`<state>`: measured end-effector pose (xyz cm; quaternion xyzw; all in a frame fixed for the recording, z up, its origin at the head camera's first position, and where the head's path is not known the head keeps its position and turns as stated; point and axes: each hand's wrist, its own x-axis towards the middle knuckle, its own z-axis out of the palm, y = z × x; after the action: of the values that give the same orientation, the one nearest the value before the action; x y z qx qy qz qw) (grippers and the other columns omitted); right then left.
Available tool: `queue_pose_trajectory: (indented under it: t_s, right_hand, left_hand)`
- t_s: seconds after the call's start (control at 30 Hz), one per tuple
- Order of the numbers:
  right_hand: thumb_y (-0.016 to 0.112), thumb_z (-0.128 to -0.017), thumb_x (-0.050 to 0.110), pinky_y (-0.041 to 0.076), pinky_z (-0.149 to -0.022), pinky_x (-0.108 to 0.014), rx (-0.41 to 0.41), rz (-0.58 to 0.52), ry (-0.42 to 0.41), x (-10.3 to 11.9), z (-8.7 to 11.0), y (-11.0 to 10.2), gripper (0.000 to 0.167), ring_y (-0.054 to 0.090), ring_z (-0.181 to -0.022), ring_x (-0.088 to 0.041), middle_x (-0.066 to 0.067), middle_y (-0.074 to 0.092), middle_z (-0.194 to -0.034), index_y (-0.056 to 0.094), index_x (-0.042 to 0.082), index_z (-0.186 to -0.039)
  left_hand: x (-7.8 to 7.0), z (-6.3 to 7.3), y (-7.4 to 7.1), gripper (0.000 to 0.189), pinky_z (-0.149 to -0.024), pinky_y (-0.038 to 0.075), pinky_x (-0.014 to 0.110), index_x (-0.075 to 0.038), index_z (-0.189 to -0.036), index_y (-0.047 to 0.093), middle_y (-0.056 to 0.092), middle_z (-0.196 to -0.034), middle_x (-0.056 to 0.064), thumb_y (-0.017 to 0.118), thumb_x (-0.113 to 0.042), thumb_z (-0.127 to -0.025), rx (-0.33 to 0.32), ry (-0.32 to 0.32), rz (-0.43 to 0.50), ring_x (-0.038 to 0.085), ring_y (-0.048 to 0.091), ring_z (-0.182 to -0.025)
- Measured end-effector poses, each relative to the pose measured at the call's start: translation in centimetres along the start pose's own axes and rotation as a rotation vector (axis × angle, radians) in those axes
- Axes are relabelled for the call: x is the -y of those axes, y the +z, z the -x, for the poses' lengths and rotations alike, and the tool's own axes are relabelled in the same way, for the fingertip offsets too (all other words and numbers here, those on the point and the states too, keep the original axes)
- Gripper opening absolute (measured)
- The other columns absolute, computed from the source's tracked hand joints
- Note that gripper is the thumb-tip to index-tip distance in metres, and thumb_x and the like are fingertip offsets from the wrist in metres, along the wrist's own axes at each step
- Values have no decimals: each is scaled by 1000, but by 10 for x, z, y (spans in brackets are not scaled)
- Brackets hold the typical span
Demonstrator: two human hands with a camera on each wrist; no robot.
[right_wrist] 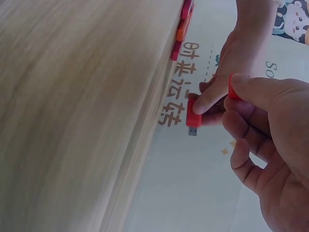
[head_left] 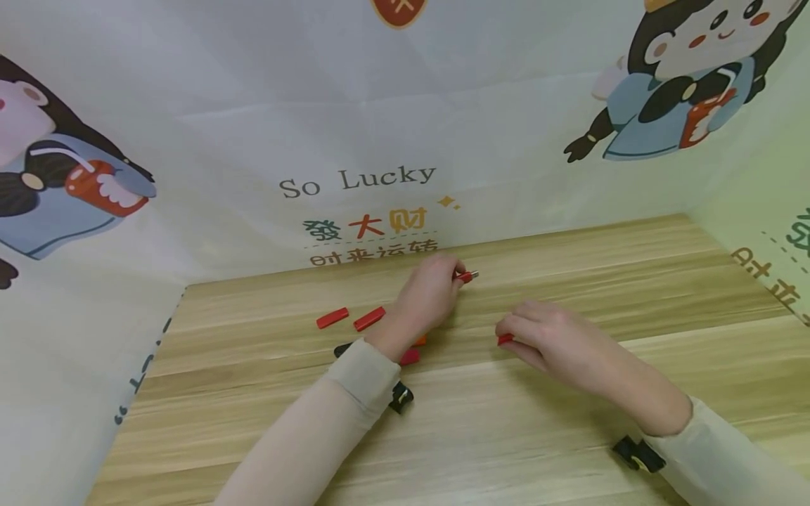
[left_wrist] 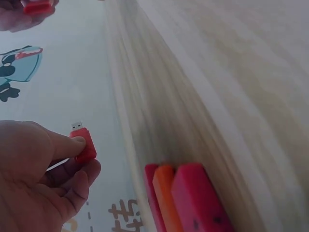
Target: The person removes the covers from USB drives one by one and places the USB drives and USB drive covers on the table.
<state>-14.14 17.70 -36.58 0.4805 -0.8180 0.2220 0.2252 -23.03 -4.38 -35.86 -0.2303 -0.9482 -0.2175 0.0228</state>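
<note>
In the head view my left hand [head_left: 429, 295] reaches toward the back of the table. Thumb and fingers pinch a red USB stick [left_wrist: 87, 150], its metal plug bare and pointing away from the hand. To its right and nearer, my right hand [head_left: 560, 344] holds a small red piece [right_wrist: 233, 91], apparently a cap, between thumb and fingertips; most of it is covered. The two hands are apart. Left of my left hand lie two red sticks [head_left: 332, 318] on the wooden table [head_left: 506, 436].
Partly behind my left wrist are an orange piece [head_left: 420, 341], a pinkish-red piece [head_left: 410, 357] and a dark object [head_left: 342, 349]. A printed white backdrop [head_left: 253, 140] rises along the table's back edge and both sides.
</note>
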Motion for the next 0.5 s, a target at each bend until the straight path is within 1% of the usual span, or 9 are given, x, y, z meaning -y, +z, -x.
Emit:
queue_pose_trajectory:
  t_s: [0.1, 0.17, 0.23, 0.27, 0.37, 0.4, 0.5]
  right_hand:
    - [77, -99, 12, 61, -73, -32, -4, 3, -6, 0, 2, 0, 6, 69, -84, -14, 1, 72, -95, 72, 9, -101]
    - [71, -105, 18, 60, -73, -31, -8, 1, -13, 1, 3, -1, 10, 69, -83, -13, 1, 71, -95, 72, 9, -100]
    - [67, -107, 20, 60, -73, -31, -12, -3, -21, 1, 3, -1, 14, 69, -84, -13, 1, 71, -95, 72, 9, -101]
    - [67, -107, 20, 60, -73, -31, -12, -3, -24, 2, 3, -1, 14, 69, -84, -13, 2, 71, -95, 72, 9, -101]
    - [73, -102, 12, 61, -76, -32, -6, -2, -25, 3, 4, -1, 4, 69, -85, -14, 1, 72, -96, 73, 8, -102]
    - [75, -100, 11, 61, -77, -33, -3, -2, -22, 3, 4, -1, 4, 70, -86, -14, 1, 72, -96, 73, 8, -102]
    - [79, -94, 7, 62, -80, -36, 10, 6, -12, 3, 5, -2, 10, 71, -88, -15, 1, 72, -97, 73, 8, -102]
  left_hand:
    - [-2, -8, 3, 16, -96, 54, 35, -5, -120, 73, 71, -117, 8, 65, -11, -107, 23, -57, 10, 23, 65, -113]
    - [-4, -14, 6, 18, -96, 54, 34, -6, -121, 73, 72, -119, 7, 63, -11, -107, 43, -94, 20, 22, 65, -115]
    - [-5, -19, 8, 18, -97, 54, 33, -6, -121, 73, 73, -120, 6, 62, -10, -107, 61, -121, 29, 21, 65, -117]
    - [-5, -21, 9, 18, -99, 54, 33, -5, -121, 73, 72, -121, 7, 61, -9, -107, 70, -130, 34, 21, 65, -118]
    - [-6, -27, 13, 18, -101, 53, 32, -5, -120, 73, 73, -121, 7, 60, -8, -107, 91, -151, 34, 22, 65, -119]
    - [-6, -28, 14, 19, -101, 53, 32, -5, -119, 74, 73, -121, 7, 60, -7, -107, 95, -158, 34, 22, 65, -119]
    - [-7, -31, 18, 21, -102, 53, 32, -5, -120, 74, 72, -121, 7, 59, -4, -105, 108, -184, 36, 21, 65, -119]
